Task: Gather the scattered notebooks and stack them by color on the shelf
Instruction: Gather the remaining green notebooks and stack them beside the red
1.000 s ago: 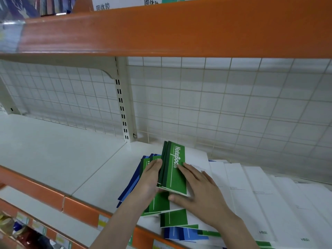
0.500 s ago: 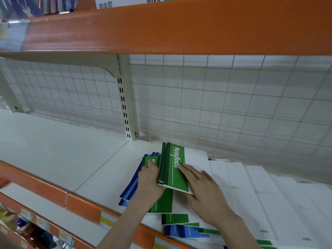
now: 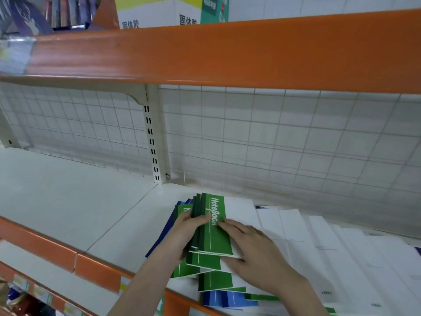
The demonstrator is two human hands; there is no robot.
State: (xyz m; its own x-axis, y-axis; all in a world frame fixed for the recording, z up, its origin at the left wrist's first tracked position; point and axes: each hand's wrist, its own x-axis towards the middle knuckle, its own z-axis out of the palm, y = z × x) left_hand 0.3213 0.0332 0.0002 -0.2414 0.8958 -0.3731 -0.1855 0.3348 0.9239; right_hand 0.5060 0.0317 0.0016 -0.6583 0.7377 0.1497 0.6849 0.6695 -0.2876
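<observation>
Low in the centre of the frame, the left hand (image 3: 182,233) grips a green stack (image 3: 214,224) of notebooks by its left edge, thumb curled over the top cover and the other fingers hidden beneath. The right hand (image 3: 252,252) lies flat on the stack's right side, fingers straight and slightly spread, index tip touching the white "Notebook" lettering. The stack is lifted a little at its near end and rests over more green notebooks (image 3: 211,279) fanned out below it, toward the bottom of the frame. Blue notebooks (image 3: 227,298) peek out under these at the bottom centre, and more blue covers (image 3: 169,222) show just left of the left hand.

To the right, white notebooks (image 3: 319,247) lie overlapped in a row reaching the right edge of the frame. All of this sits on the white shelf (image 3: 68,201), which has an orange front lip (image 3: 45,245). Behind stands a white wire grid (image 3: 273,137) with a slotted upright post (image 3: 152,142) left of centre. An orange upper shelf edge (image 3: 205,53) crosses the top, with boxes (image 3: 159,12) above it.
</observation>
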